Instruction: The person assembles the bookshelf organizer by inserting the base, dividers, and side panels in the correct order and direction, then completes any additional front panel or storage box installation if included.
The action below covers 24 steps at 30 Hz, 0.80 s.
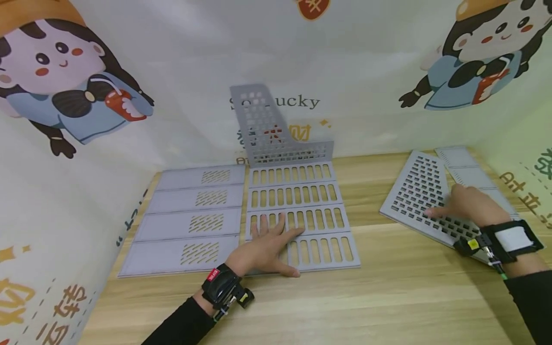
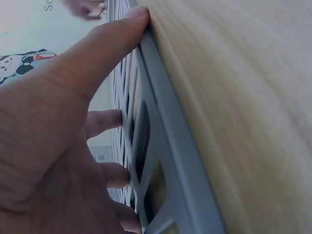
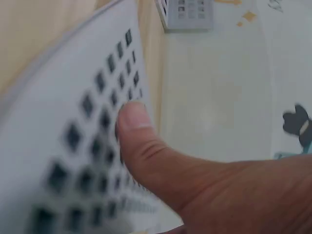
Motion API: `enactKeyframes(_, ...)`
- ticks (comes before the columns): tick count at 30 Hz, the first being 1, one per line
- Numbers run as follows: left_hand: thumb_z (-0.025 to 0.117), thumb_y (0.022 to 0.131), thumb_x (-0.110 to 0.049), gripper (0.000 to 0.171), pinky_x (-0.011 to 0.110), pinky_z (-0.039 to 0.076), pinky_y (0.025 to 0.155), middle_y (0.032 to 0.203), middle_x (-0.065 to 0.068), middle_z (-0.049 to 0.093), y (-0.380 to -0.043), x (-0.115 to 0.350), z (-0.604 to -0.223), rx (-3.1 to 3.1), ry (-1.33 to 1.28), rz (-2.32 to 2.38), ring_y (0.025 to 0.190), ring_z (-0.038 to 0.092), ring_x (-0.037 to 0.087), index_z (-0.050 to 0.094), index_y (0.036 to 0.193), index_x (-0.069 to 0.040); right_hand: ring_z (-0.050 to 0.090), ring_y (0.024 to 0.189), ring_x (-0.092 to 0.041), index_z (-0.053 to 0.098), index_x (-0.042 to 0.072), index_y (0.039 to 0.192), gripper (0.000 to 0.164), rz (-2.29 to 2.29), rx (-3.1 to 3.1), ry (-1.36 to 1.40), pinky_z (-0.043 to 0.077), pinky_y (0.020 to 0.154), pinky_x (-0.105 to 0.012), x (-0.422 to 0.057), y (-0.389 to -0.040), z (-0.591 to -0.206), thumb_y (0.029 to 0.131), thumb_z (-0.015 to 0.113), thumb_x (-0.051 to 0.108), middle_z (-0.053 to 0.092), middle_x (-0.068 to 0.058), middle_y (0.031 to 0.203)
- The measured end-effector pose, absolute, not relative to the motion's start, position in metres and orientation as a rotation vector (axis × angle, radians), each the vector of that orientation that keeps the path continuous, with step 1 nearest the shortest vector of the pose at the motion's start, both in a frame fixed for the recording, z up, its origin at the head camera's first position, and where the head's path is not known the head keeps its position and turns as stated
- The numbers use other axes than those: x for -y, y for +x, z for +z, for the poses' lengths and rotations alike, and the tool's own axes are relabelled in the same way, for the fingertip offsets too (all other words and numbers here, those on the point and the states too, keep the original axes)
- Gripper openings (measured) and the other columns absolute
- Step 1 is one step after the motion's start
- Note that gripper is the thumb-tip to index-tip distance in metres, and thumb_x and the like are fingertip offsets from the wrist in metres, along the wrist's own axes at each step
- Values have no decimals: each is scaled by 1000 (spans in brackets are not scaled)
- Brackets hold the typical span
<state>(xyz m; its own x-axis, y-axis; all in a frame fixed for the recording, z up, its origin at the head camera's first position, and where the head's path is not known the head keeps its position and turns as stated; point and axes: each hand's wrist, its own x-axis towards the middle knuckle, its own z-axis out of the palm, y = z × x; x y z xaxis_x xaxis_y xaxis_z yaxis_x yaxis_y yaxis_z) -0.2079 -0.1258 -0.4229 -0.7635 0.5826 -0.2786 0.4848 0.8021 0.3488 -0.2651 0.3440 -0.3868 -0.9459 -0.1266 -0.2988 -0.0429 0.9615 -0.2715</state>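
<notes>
My left hand (image 1: 265, 247) rests with spread fingers on a grey slotted panel (image 1: 320, 227), its thumb along the near edge. In the left wrist view the thumb (image 2: 105, 48) lies at the panel's rim and the fingertips touch its slotted face. At the right, my right hand (image 1: 470, 206) holds a grey perforated panel (image 1: 416, 184) with slanted sides and rows of small holes. The right wrist view has the thumb (image 3: 146, 146) on the holed face; the other fingers are hidden behind the hand and panel.
Left of the slotted panel lies a grey sheet (image 1: 164, 223) in four bands with slanted slits. A holed, L-shaped grey piece (image 1: 263, 129) stands upright at the back against the printed cloth (image 1: 366, 62). Another grey panel (image 1: 467, 167) lies at the far right of the wooden table (image 1: 366, 306).
</notes>
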Motion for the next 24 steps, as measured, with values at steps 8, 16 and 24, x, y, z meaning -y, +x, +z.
enactKeyframes(8, 76, 82, -64, 102, 75, -5, 107, 165, 25, 0, -206, 129, -424, -2619, 815, 369, 138, -10, 65, 26, 163, -28, 47, 64, -27, 49, -6, 80, 59, -547, -2824, -13, 38, 57, -35, -358, -252, -408, 88, 79, 43, 46, -11, 71)
enactKeyframes(16, 76, 82, -64, 103, 74, -7, 108, 165, 23, -4, -207, 124, -422, -2601, 791, 351, 139, -13, 62, 24, 163, -30, 50, 65, -29, 51, -19, 90, 71, -585, -2852, 24, 42, 57, -36, -370, -251, -405, 89, 77, 47, 51, -25, 77)
enactKeyframes(24, 74, 84, -63, 100, 73, -7, 109, 165, 23, -5, -202, 129, -423, -2624, 810, 371, 139, -13, 62, 23, 164, -29, 46, 63, -24, 50, -7, 87, 33, -770, -2903, -221, 35, 56, -33, -368, -252, -389, 101, 66, 19, 49, -11, 71)
